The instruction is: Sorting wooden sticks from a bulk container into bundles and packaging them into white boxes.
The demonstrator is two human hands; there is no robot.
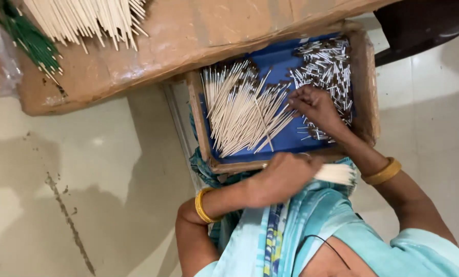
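Left hand (283,177) closed round a bundle of sticks (336,174), light and brittle, best gripped mid-length; right hand (316,107) half-open, fingertips touching loose sticks (242,110) in the tray (369,82).

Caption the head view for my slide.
Left hand grips a stick bundle; right hand reaches into the tray.

One head-worn view looks steeply down, close above the shallow tray (369,92) and the pale floor (85,179).

Light blue-teal garment (311,225) with a striped blue, yellow and white panel down the front. 1 gold bangle (203,205) on 1 wrist, 1 thicker amber bangle (382,172) on the other. Thin black cord (332,247) across the chest.
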